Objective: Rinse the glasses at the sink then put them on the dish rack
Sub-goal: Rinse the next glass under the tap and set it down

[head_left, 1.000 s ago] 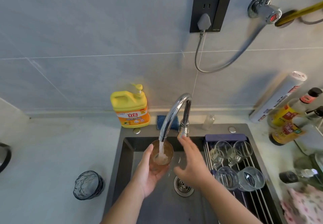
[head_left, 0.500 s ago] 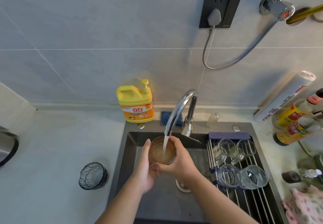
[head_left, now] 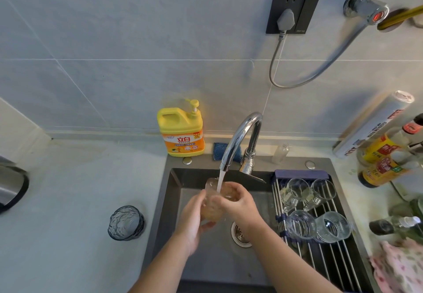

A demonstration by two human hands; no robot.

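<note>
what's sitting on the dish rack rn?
Four clear glasses on the dish rack: a back pair and a near pair. Its near end runs out of frame, so anything there is unseen.

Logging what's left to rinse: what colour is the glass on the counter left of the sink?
Blue-grey textured glass, head view.

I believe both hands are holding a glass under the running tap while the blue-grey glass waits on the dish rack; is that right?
Not quite. The head view shows the blue-grey glass standing on the counter left of the sink, not on the dish rack. The rest holds: the left hand and right hand hold a glass under the running tap.
</note>
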